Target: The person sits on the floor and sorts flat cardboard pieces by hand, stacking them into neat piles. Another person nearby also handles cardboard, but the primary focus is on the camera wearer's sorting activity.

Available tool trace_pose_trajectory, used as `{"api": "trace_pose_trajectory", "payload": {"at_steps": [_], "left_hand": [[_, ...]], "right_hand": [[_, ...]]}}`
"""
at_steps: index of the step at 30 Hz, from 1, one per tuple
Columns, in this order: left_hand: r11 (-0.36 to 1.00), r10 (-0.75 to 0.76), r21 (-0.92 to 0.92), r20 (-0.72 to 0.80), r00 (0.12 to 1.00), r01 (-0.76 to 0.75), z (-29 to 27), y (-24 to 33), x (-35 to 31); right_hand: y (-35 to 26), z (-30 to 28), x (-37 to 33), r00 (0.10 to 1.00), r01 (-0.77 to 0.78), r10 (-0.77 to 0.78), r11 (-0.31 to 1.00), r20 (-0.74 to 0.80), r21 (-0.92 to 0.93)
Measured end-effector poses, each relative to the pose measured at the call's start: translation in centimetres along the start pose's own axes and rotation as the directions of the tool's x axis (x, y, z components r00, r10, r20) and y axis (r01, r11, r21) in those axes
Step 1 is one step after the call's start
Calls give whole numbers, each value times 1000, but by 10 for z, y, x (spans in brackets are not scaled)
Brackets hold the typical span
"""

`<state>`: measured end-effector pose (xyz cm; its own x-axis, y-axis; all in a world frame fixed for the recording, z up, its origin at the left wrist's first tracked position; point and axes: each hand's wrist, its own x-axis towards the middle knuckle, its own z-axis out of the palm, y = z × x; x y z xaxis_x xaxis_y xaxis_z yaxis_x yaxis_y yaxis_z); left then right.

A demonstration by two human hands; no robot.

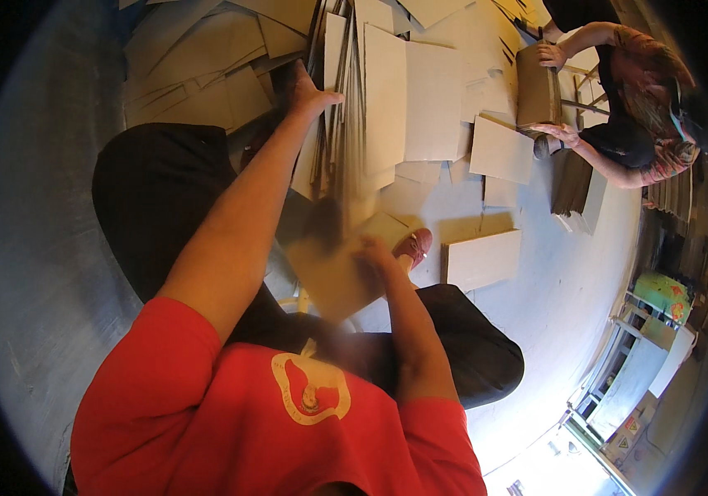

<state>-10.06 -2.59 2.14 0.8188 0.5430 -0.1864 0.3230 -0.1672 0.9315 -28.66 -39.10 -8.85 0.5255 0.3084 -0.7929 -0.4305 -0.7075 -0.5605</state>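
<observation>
My left hand (313, 95) reaches far forward to the left side of a row of cardboard sheets (336, 107) standing on edge. Its thumb points right across their edges, apart from the stretched fingers. Between my knees lies a tilted cardboard sheet (333, 281), partly smeared by motion. Over the right edge of that sheet is my right hand (377, 252), its fingers too blurred to show whether they grip it. A dark blurred patch beside the sheet cannot be made out. Wider pale sheets (432, 99) lean against the right side of the row.
Loose cardboard (205, 50) covers the floor at the far left. A neat cardboard stack (482, 258) lies beside my red shoe (414, 246). At the far right a co-worker (643, 91) holds a cardboard bundle (538, 87). A metal rack (631, 384) stands at the right.
</observation>
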Motion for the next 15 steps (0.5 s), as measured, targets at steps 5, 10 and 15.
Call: {"api": "trace_pose_trajectory", "payload": {"at_steps": [5,10,15], "left_hand": [[999,-19,42,-41,999,21,14,15,-7],[1000,-22,17,13,1000,21,-2,5,-6],[998,-43,48,38,998,41,2,19,-10]], "right_hand": [[-20,-36,19,992,21,-42,984,117,179],[-88,-113,-15,786,586,-218,564,579,-582],[-113,-274,-76,972,96,132,539,197,-837]]}}
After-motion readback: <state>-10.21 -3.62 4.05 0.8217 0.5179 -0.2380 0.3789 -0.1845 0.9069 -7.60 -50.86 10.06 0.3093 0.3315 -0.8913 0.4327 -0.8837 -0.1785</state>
